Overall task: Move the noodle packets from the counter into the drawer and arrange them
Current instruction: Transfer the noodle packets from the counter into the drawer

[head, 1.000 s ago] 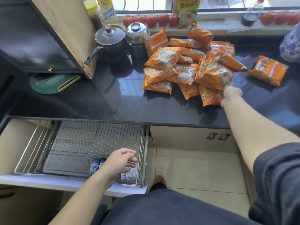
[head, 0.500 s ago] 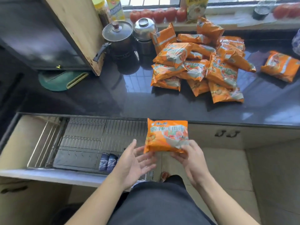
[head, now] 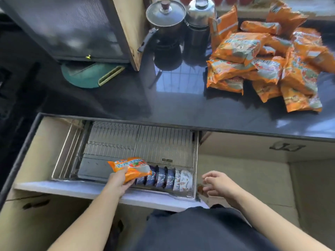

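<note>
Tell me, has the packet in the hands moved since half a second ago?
Yes. The packet has gone left and down: it was held above the drawer's right edge, and now the left hand holds it over the drawer, beside the bowls.

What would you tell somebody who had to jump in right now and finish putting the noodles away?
Left hand: grips one packet over the front of the open drawer, beside the row of bowls.
Right hand: open, holds nothing, right of the drawer.
Pile: on the counter, far right.
Done: no packet lies in the drawer yet.
Left: set this one down, bring the pile over, line the packets up.
</note>
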Available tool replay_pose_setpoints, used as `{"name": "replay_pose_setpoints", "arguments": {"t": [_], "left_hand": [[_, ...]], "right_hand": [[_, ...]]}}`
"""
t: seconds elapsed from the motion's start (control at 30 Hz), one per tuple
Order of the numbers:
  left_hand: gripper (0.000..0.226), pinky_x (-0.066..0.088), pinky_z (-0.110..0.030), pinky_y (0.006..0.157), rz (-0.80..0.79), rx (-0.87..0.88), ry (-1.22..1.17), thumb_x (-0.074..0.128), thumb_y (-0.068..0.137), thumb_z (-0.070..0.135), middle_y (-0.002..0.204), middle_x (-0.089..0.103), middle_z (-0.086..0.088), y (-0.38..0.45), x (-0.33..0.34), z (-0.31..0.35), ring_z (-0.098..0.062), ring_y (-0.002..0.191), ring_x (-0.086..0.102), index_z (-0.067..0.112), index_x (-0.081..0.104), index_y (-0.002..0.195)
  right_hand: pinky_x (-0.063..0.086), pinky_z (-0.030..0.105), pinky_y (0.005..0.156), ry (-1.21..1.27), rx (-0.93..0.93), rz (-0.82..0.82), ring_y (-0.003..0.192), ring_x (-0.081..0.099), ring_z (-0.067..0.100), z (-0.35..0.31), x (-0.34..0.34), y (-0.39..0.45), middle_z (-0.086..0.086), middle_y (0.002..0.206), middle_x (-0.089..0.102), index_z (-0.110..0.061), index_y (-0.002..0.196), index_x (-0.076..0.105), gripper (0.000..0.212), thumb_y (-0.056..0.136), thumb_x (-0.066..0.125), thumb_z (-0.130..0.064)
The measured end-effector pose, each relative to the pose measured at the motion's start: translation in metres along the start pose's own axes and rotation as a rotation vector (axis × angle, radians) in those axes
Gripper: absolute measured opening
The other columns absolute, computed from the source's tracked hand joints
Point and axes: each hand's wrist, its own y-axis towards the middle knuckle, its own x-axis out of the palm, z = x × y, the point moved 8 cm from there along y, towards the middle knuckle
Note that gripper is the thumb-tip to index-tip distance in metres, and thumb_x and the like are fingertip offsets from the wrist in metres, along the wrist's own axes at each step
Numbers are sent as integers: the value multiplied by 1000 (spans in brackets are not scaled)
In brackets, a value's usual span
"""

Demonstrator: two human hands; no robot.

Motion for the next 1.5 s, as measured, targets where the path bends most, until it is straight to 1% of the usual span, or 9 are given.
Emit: {"name": "replay_pose_setpoints", "arguments": {"t": [0.1,0.23,0.4,0.53,0.7,0.8,1.1,1.3,1.5], "left_hand": [[46,52,-40,91,6,-46,-114,65,100,18,124,63,-19,44,-13,27,-30,104,61,6,48,141],[32,55,-33,86,-45,-84,-197,62,102,20,106,65,-15,67,-5,55,-24,93,67,6,50,129],[42,55,-37,93,-102,-121,-214,57,104,14,128,61,-18,78,0,63,-30,116,63,5,45,143],[63,50,-48,107,32,-297,-150,61,102,17,154,37,-24,69,-25,31,-40,138,46,14,31,157],[39,45,-47,111,-174,-177,6,48,107,9,144,50,-25,27,6,12,-39,132,53,4,40,145],[28,48,-47,107,-317,-153,28,50,106,9,126,63,-23,-8,35,0,-36,110,64,-1,52,132],[22,54,-39,87,-438,35,20,51,105,12,108,65,-16,-113,148,0,-29,97,64,2,59,123],[21,54,-40,86,-427,92,-42,48,106,12,105,66,-16,-172,187,-28,-30,95,65,2,62,118],[21,53,-41,87,-340,111,-112,48,105,12,102,67,-16,-196,182,-46,-30,93,65,2,62,118]], "right_hand": [[35,26,56,57,72,51,57,49,18,12,8,-1,13,81,55,-5,96,59,18,99,43,4],[31,22,49,109,125,108,55,40,17,24,22,-3,13,74,47,-5,94,54,14,100,44,3],[36,24,50,58,130,143,57,50,20,33,41,-7,14,77,57,-2,94,59,16,101,45,2],[40,25,53,21,150,137,60,53,21,31,47,-7,14,81,60,-3,96,59,16,101,45,0],[34,24,52,20,122,157,57,48,19,11,34,-6,16,84,55,-4,91,58,20,97,41,5],[42,23,53,109,95,160,58,52,17,-3,17,-6,14,89,57,-7,98,58,14,101,45,-2],[55,30,76,504,-139,286,80,68,21,-60,-161,0,9,90,70,-7,103,65,12,101,54,-11],[57,30,67,794,-272,386,80,67,20,-134,-314,14,10,94,66,-2,128,53,26,105,44,-9],[59,29,57,887,-233,425,87,68,23,-171,-379,36,15,114,65,-10,141,46,37,105,48,-17]]}}
